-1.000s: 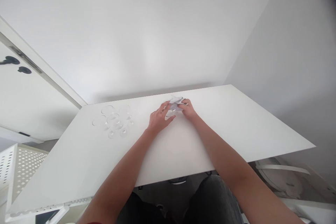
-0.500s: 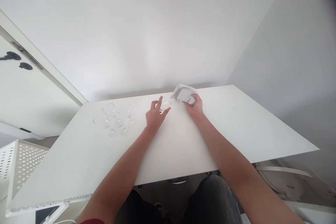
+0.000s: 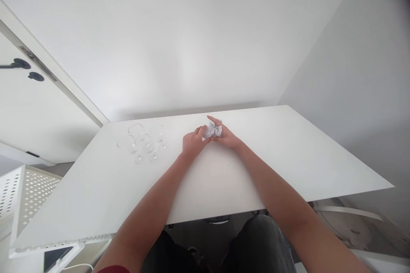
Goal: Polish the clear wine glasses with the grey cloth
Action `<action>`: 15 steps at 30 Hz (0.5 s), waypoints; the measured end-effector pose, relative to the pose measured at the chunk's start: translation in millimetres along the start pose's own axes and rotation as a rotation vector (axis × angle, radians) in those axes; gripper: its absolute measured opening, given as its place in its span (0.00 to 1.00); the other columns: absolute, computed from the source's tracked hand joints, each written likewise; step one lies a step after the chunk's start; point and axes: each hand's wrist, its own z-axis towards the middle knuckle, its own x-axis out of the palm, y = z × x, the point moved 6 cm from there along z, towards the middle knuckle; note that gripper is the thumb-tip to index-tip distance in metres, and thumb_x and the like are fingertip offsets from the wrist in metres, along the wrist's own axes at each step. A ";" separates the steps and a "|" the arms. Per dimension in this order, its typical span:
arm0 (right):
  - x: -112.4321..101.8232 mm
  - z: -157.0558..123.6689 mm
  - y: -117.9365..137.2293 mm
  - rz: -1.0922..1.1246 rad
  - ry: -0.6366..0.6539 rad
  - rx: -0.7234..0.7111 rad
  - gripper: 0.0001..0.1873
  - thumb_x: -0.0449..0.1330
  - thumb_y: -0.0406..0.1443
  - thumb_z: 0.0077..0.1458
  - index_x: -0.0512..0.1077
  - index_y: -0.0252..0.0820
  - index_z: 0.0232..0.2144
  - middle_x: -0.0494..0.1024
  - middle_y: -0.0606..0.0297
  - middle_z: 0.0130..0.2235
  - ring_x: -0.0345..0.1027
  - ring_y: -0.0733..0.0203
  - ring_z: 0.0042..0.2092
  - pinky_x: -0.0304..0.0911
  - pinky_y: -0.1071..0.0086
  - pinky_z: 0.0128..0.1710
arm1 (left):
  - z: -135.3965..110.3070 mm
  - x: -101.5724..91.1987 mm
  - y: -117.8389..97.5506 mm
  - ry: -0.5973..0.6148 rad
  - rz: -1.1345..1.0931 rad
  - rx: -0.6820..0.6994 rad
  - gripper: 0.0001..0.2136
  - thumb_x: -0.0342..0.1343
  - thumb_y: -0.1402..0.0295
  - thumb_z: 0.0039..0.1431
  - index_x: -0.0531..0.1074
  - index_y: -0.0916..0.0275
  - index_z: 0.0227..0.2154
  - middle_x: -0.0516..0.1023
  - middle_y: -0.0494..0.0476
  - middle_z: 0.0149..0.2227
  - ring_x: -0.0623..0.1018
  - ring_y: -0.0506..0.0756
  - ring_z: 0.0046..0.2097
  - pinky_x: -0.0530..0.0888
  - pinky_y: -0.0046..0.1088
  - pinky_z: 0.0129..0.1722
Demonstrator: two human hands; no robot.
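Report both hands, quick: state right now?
Left hand: closed on a clear glass.
Right hand: holding a bunched pale cloth at the glass.

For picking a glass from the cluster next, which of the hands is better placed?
Probably the left hand, which is nearer the glass cluster; the right hand is farther across, holding the pale cloth. The left seems to hold another glass, though.

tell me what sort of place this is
Likely a room in a home or small office, though neither is certain: a white table stands by a plain wall, near a door with a dark handle.
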 end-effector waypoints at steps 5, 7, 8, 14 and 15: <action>-19.9 7.1 -6.4 0.091 -0.178 -0.039 0.44 0.78 0.43 0.38 0.71 0.52 0.59 0.77 0.65 0.44 0.71 0.55 0.45 0.67 0.63 0.49 | 2.1 -13.9 -4.5 -0.098 -0.140 -0.041 0.18 0.60 0.54 0.62 0.72 0.54 0.52 0.80 0.59 0.47 0.81 0.57 0.40 0.71 0.30 0.34; -31.3 7.0 -7.8 0.119 -0.288 -0.068 0.44 0.78 0.44 0.38 0.71 0.53 0.58 0.78 0.66 0.44 0.70 0.56 0.46 0.66 0.62 0.51 | 3.5 -16.4 -2.6 -0.094 -0.246 -0.074 0.15 0.58 0.56 0.63 0.71 0.55 0.49 0.78 0.59 0.47 0.79 0.54 0.37 0.70 0.28 0.33; -34.7 6.6 -7.7 0.116 -0.317 -0.077 0.43 0.78 0.45 0.39 0.71 0.53 0.59 0.78 0.66 0.44 0.70 0.55 0.46 0.66 0.62 0.52 | 4.3 -15.9 -0.3 -0.080 -0.312 -0.094 0.13 0.57 0.57 0.64 0.71 0.56 0.47 0.77 0.57 0.44 0.77 0.52 0.34 0.70 0.28 0.32; -26.2 2.5 3.0 -0.051 -0.263 -0.079 0.27 0.72 0.50 0.49 0.77 0.52 0.51 0.76 0.63 0.57 0.61 0.47 0.64 0.54 0.54 0.65 | 5.0 -6.7 30.9 -0.097 -0.673 -0.374 0.17 0.47 0.52 0.69 0.61 0.58 0.29 0.60 0.47 0.25 0.60 0.49 0.25 0.61 0.26 0.26; -23.7 2.3 4.4 -0.061 -0.238 -0.076 0.24 0.70 0.50 0.51 0.78 0.51 0.49 0.75 0.63 0.57 0.58 0.46 0.66 0.52 0.54 0.66 | 4.3 -5.9 35.3 -0.112 -0.701 -0.420 0.19 0.47 0.51 0.69 0.58 0.58 0.27 0.57 0.47 0.24 0.59 0.49 0.25 0.60 0.26 0.25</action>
